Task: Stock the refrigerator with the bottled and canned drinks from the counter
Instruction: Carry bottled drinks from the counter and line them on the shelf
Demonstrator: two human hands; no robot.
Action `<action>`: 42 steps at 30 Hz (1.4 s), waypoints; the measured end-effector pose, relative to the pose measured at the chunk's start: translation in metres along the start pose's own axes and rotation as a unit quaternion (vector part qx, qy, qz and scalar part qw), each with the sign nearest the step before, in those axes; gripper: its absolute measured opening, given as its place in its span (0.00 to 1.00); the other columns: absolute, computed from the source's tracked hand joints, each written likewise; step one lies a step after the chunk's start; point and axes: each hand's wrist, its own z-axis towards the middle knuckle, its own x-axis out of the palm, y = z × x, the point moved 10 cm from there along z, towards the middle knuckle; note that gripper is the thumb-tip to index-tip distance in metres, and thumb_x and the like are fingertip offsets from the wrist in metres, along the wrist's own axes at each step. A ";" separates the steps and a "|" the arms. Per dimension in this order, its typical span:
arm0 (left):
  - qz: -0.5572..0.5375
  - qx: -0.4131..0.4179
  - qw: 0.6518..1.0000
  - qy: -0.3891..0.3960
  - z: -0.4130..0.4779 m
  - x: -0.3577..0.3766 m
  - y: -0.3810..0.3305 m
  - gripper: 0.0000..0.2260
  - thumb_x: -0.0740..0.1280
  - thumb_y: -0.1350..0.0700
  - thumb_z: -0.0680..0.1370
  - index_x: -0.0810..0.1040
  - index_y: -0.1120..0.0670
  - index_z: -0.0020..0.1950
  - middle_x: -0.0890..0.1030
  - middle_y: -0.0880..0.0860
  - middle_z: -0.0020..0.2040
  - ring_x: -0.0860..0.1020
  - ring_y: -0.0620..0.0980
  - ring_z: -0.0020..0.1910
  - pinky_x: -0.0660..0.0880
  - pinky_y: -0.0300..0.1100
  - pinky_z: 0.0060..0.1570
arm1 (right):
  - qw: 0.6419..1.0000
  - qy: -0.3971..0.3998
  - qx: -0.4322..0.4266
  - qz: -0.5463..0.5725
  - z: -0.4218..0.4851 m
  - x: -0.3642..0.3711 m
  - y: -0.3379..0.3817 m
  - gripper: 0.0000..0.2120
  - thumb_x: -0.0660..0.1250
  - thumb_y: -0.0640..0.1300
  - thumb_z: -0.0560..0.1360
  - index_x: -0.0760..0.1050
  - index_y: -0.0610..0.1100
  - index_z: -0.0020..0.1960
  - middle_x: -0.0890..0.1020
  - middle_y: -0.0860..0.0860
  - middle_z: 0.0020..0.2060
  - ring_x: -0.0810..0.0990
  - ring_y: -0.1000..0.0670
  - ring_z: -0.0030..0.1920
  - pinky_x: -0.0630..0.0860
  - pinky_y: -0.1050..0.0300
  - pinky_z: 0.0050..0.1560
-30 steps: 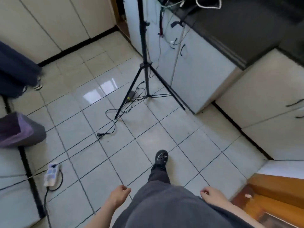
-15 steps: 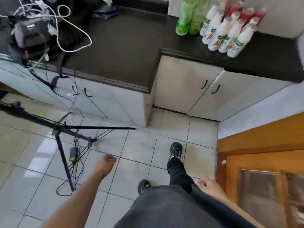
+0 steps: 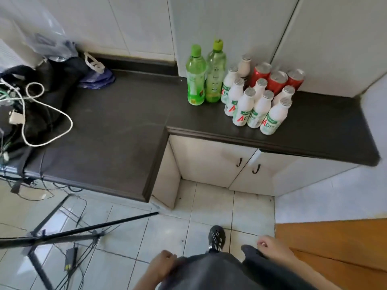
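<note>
Drinks stand grouped at the back right of the dark worktop (image 3: 117, 126), against the pale cabinet fronts. From left: two tall green bottles (image 3: 195, 80) touching side by side, then a tight cluster of small white bottles (image 3: 244, 109) with foil tops, a pale brown bottle (image 3: 244, 66) behind them, and three red cans (image 3: 276, 80) at the rear. All are upright. No refrigerator is in view.

The person stands on the tiled floor facing the worktop, well apart from the drinks. The left hand (image 3: 162, 263) hangs by the hip, fingers loosely curled, holding nothing. The right hand (image 3: 272, 246) hangs likewise, loosely curled and empty.

Handling, as a judgement: the green bottles look full, so they are probably the heaviest, with thin plastic that gives under a squeeze; best taken round the mid-body or just under the cap. The white bottles are small, light and stiff, but so closely packed that one knocked would likely topple its neighbours; lift the front ones first, by the neck. The cans are rigid, smooth, possibly slippery; wrap round the side once the front rows are gone.

A tripod (image 3: 62, 233) and a white cable (image 3: 41, 114) lie to the left, away from the reach.
</note>
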 end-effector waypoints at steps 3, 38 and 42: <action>-0.015 0.050 0.998 -0.027 0.009 -0.023 -0.071 0.09 0.61 0.51 0.78 0.75 0.55 0.46 0.80 0.57 0.55 0.77 0.54 0.56 0.71 0.41 0.50 | 0.998 -0.050 -0.012 0.025 0.021 -0.059 0.002 0.10 0.55 0.47 0.80 0.73 0.45 0.50 0.77 0.54 0.43 0.73 0.57 0.40 0.70 0.62 0.42; -0.212 0.514 0.770 -0.313 0.010 -0.356 -0.487 0.11 0.59 0.46 0.75 0.69 0.40 0.57 0.74 0.40 0.54 0.73 0.35 0.54 0.66 0.26 0.54 | 0.852 -0.418 -0.310 0.059 0.048 -0.453 0.368 0.24 0.60 0.50 0.79 0.63 0.40 0.72 0.73 0.45 0.66 0.69 0.48 0.67 0.62 0.59 0.66; -0.285 0.467 0.773 -0.322 0.016 -0.366 -0.468 0.16 0.59 0.45 0.74 0.73 0.51 0.58 0.77 0.40 0.51 0.75 0.37 0.52 0.69 0.27 0.51 | 0.853 -0.404 -0.327 0.050 0.060 -0.450 0.386 0.19 0.61 0.48 0.79 0.69 0.37 0.65 0.78 0.44 0.56 0.75 0.44 0.57 0.68 0.57 0.58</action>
